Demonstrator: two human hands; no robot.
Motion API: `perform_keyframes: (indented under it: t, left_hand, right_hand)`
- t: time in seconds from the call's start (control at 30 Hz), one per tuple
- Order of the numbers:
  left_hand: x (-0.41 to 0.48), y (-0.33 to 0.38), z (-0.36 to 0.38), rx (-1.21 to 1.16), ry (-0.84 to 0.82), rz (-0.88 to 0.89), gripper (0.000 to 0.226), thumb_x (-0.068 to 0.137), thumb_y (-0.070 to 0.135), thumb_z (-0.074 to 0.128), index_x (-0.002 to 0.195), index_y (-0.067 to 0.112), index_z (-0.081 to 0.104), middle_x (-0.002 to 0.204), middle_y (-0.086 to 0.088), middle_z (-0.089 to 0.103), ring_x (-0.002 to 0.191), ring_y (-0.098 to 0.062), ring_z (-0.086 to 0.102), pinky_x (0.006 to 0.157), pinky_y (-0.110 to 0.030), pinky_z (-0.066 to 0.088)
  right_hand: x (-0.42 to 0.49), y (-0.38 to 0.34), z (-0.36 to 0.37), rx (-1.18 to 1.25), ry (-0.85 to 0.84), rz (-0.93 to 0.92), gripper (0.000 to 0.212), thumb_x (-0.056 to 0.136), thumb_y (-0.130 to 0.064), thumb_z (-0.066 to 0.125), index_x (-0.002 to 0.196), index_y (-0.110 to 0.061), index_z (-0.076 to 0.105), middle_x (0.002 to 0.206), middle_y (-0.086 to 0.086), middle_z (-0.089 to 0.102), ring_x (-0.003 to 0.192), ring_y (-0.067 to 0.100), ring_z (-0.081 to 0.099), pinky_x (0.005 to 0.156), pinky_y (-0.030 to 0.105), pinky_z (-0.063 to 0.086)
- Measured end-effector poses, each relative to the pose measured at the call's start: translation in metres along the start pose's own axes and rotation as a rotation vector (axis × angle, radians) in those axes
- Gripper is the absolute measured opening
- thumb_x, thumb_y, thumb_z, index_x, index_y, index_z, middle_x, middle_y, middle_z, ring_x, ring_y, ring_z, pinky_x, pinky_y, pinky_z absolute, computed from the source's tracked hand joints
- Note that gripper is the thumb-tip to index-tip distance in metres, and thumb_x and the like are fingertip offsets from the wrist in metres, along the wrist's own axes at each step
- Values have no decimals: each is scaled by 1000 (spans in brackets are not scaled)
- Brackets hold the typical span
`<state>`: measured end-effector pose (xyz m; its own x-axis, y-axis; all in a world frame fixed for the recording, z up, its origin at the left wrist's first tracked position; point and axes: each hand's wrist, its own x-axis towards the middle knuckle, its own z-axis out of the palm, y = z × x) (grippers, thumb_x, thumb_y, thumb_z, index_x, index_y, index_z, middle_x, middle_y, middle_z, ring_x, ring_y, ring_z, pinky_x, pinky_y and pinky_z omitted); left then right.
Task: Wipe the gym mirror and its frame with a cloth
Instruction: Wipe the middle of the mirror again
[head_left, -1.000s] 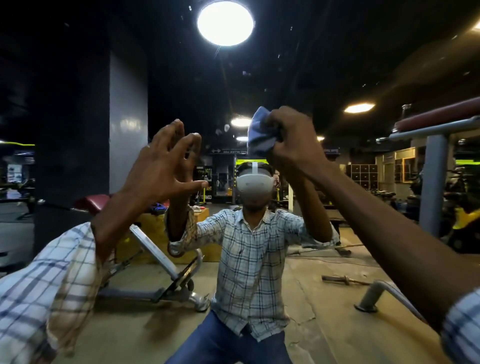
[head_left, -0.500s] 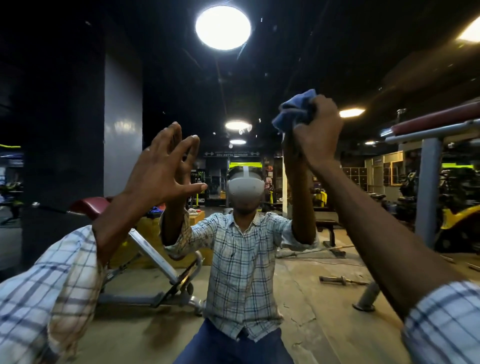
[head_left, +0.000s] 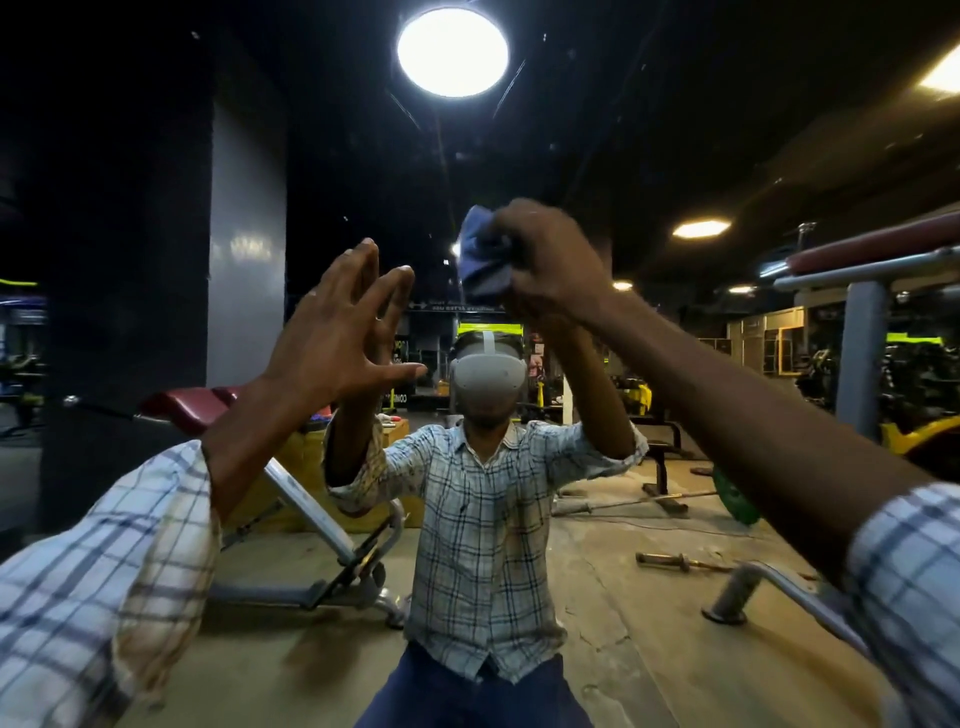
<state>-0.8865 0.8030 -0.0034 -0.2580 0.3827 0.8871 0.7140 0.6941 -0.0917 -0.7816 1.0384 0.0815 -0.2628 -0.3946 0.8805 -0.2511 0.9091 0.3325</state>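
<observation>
- The mirror (head_left: 649, 156) fills nearly my whole view. I face it square on, so both arms reach forward and up to the glass.
- My right hand (head_left: 550, 265) is curled round the blue cloth (head_left: 480, 254), which is bunched into a wad. I judge a thick pad like this lets me press harder on the glass.
- The cloth sits high on the glass near the middle, above my reflected head and well below the glare of the round ceiling light (head_left: 453, 52).
- My left hand (head_left: 337, 332) holds nothing. Its fingers are straight and spread, the palm faces the glass, and the fingertips meet their own reflection. It looks flat on the mirror, most likely to steady me as I reach up.
- The two hands are just beside each other, left lower, right higher, and do not touch.
- In the reflection a red-padded bench (head_left: 291, 483) stands on the far left.
- I cannot see the frame from here, so I judge that the glass is the step in hand and the frame is not yet reached.
</observation>
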Motion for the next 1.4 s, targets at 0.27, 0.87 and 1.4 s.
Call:
perform_keyframes:
  t: [0.27, 0.87, 1.4]
  left_hand:
    - [-5, -8, 0, -15, 9, 1, 117, 71, 73, 78, 164, 36, 18, 174, 0, -7, 160, -29, 2, 120, -62, 28]
    - [-32, -42, -4, -27, -1, -17, 114, 72, 69, 81, 164, 37, 20, 174, 1, -6, 160, -30, 3, 121, -64, 28]
    - [-40, -88, -12, 2, -23, -15, 116, 70, 74, 76, 164, 39, 18, 174, -1, -10, 160, -31, -1, 120, -63, 22]
  right_hand:
    - [-48, -28, 29, 142, -38, 41, 30, 78, -7, 72, 106, -18, 69, 100, -4, 61, 85, 3, 58, 77, 25, 53]
    - [-116, -25, 32, 40, 226, 344, 33, 82, -13, 78, 111, -18, 63, 109, -7, 56, 94, -1, 52, 84, 14, 51]
    - [-77, -43, 48, 14, 95, 213, 32, 83, -20, 78, 111, -17, 62, 108, -8, 55, 95, 6, 54, 82, 15, 46]
